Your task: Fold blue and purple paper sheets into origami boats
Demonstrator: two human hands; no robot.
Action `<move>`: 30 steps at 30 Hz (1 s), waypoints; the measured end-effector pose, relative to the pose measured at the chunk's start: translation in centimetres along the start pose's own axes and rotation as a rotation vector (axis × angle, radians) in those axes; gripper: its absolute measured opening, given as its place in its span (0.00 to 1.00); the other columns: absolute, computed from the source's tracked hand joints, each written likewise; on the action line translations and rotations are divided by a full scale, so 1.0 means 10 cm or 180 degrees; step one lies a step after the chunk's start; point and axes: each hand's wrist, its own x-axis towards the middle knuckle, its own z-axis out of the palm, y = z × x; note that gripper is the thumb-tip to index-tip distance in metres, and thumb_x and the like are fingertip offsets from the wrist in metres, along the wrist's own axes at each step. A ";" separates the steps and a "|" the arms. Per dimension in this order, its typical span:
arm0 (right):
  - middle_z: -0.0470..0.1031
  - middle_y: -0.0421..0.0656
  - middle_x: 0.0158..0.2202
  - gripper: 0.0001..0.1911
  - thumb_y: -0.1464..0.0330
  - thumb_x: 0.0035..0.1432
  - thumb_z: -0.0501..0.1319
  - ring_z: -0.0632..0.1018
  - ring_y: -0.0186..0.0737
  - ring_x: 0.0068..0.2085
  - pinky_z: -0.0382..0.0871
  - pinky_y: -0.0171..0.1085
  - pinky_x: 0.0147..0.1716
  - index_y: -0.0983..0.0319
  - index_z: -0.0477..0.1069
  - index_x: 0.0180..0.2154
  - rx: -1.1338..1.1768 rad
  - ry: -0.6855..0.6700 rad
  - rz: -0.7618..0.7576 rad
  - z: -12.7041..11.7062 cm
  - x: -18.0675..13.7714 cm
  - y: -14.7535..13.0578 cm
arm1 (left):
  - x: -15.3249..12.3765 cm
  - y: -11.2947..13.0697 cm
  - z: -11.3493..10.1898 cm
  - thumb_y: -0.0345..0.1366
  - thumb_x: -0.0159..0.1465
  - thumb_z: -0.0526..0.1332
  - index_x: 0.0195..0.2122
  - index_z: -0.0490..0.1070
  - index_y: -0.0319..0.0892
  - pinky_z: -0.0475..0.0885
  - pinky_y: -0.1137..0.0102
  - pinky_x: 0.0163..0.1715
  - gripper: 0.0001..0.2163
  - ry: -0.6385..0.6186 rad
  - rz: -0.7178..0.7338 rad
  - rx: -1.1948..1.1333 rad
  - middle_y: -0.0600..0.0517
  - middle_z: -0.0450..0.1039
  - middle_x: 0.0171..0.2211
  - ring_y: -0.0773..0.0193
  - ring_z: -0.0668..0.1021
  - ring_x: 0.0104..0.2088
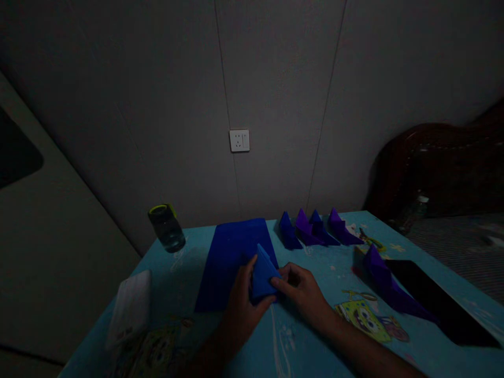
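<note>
Nearest to the camera, the person's forearms [362,349] reach over the blue tablecloth [318,349]. The left hand [242,300] has its fingers closed around the left side of a blue folded paper [262,278]; the right hand [302,289] pinches its right corner between thumb and finger. This paper is in the middle, over a dark blue sheet [236,247]. Far and to the right, four folded pieces [289,234] make a row. At left are a bottle [170,233] and, nearer, a white packet [132,304].

folded blue paper [261,275] — partly covered by right hand [301,287] | headboard [444,160] — cut off at right | white packet [132,302] blurred
</note>
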 end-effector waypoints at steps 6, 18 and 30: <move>0.74 0.41 0.29 0.17 0.56 0.57 0.64 0.73 0.39 0.32 0.66 0.38 0.34 0.63 0.76 0.39 0.0067 -0.0386 -0.0243 -0.01 -0.05 -0.05 | 0.00 0.04 0.00 0.33 0.53 0.69 0.67 0.46 0.53 0.70 0.56 0.51 0.44 -0.0232 -0.0501 -0.1007 0.44 0.60 0.61 0.47 0.69 0.59; 0.67 0.46 0.50 0.16 0.61 0.61 0.62 0.69 0.46 0.53 0.62 0.46 0.54 0.54 0.72 0.51 -0.0542 -0.0420 -0.1163 -0.05 -0.06 -0.11 | 0.08 0.13 -0.11 0.38 0.54 0.67 0.62 0.61 0.42 0.74 0.63 0.48 0.34 -0.0169 -0.0817 -0.1171 0.41 0.69 0.57 0.52 0.76 0.52; 0.76 0.42 0.35 0.12 0.62 0.64 0.59 0.76 0.40 0.38 0.68 0.38 0.40 0.60 0.78 0.40 -0.0662 -0.0606 -0.0800 -0.04 -0.06 -0.18 | 0.06 0.20 -0.14 0.45 0.58 0.61 0.12 0.60 0.42 0.57 0.73 0.19 0.21 -0.0374 -0.0584 0.0219 0.58 0.57 0.14 0.70 0.63 0.17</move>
